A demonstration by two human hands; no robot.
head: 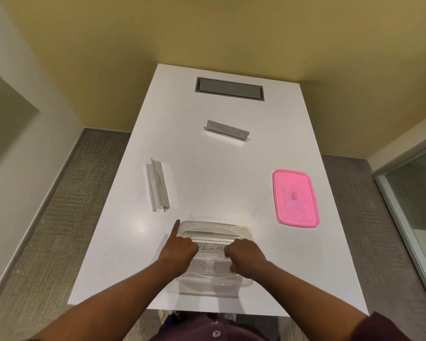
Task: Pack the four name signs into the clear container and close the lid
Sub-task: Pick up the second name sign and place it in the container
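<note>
Currently both hands, left hand (180, 252) and right hand (244, 259), fingers curled grasping a name sign (210, 249), are seating it inside the clear container (244, 230) to fit.

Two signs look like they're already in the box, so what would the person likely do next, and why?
Probably let go and reach the left hand to the sign lying on the table's left side. Both hands, the right hand too, are at the clear container, two signs remain outside, the other one farther off, and the pink lid must wait.
</note>
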